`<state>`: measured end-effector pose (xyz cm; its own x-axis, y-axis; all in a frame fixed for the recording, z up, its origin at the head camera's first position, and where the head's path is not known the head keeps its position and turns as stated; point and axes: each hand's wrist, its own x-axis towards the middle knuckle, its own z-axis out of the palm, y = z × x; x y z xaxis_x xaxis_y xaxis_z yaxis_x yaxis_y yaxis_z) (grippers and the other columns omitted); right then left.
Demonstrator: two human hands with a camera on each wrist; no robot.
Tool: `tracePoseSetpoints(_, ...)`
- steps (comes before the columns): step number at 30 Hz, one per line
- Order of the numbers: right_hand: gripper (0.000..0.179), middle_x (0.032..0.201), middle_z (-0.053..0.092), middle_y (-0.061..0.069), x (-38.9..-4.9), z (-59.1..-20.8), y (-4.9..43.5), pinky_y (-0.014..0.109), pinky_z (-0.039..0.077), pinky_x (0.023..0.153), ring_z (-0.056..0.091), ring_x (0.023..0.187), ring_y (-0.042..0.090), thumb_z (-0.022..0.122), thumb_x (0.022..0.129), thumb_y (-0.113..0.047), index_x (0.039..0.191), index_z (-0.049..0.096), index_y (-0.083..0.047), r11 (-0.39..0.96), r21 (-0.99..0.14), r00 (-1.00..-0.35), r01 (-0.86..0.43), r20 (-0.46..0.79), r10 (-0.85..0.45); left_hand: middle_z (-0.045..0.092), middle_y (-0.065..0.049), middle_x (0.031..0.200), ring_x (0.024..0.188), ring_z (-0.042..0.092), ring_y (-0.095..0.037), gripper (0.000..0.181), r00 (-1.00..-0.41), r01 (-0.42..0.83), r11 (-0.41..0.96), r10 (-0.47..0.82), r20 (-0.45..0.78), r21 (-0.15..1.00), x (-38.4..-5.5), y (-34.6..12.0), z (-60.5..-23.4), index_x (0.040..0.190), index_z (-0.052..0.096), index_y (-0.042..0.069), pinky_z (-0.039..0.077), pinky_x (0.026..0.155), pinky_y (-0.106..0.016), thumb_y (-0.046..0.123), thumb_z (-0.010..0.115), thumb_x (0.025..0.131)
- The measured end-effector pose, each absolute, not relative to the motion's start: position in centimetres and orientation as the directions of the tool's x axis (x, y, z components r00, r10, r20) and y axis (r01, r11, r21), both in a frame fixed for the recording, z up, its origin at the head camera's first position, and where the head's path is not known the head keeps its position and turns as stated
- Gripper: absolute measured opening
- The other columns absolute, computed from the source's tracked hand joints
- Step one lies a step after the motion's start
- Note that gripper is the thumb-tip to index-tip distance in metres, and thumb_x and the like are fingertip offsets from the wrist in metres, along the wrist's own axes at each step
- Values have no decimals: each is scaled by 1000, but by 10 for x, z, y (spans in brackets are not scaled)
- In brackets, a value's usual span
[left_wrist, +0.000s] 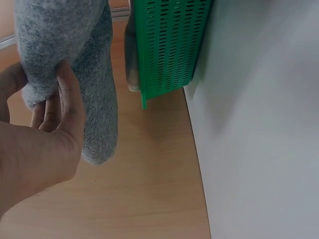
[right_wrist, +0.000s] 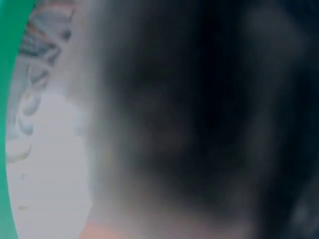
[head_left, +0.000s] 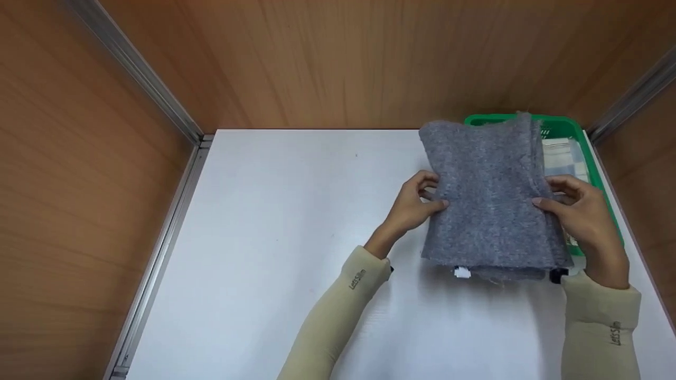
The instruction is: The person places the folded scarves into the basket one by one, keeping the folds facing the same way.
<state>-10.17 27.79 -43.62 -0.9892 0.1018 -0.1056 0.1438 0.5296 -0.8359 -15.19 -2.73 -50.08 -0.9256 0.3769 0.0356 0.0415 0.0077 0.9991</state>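
A folded grey cloth (head_left: 486, 195) with a fuzzy weave is held up between both hands, partly over a green basket (head_left: 594, 158). My left hand (head_left: 414, 203) pinches its left edge, thumb on the near face. At the opposite edge, my right hand (head_left: 581, 211) pinches it the same way. A small white tag (head_left: 462, 272) hangs below the bottom edge. In the left wrist view the cloth (left_wrist: 97, 99) hangs in thick folds, with the left hand (left_wrist: 50, 129) gripping one fold. Dark blur covers most of the right wrist view.
Inside the basket lies a pale checked cloth (head_left: 565, 155), partly covered. The basket stands at the back right corner of the white table (head_left: 296, 237). Wooden panels (head_left: 327, 63) with metal edge strips enclose the back and sides.
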Motion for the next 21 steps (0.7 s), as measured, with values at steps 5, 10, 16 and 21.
tracePoseSetpoints(5, 36, 110, 56, -21, -100, -433, 288, 10, 51, 73, 60, 93, -8, 72, 100, -8, 128, 64, -28, 518, -844, -988, 138, -79, 134, 70, -13, 122, 96, 61, -9, 43, -916, 76, 14, 397, 65, 997, -155, -16, -495, 132, 58, 1, 54, 82, -23, -5, 74, 93)
tracePoseSetpoints(10, 38, 109, 56, -23, -99, -433, 289, 9, 50, 72, 60, 92, -12, 71, 100, -5, 133, 64, -24, 530, -838, -986, 131, -56, 157, 70, -14, 125, 95, 60, -10, 43, -913, 79, 29, 404, 61, 996, -156, -12, -491, 133, 58, 1, 55, 79, -23, -5, 74, 93)
tracePoseSetpoints(16, 42, 110, 54, -24, -103, -427, 299, 8, 50, 70, 60, 91, -12, 69, 101, -4, 141, 64, -17, 544, -829, -980, 131, -25, 197, 69, -13, 128, 99, 59, -8, 45, -910, 84, 36, 411, 62, 996, -161, 1, -484, 135, 57, 1, 54, 82, -22, -4, 75, 94)
tracePoseSetpoints(21, 40, 110, 54, -26, -106, -427, 306, 7, 48, 69, 59, 90, -10, 69, 101, -5, 137, 66, -21, 544, -826, -972, 147, -18, 235, 67, -15, 130, 99, 58, -7, 45, -904, 87, 12, 422, 74, 996, -166, 10, -486, 136, 55, 0, 55, 82, -22, -6, 73, 95)
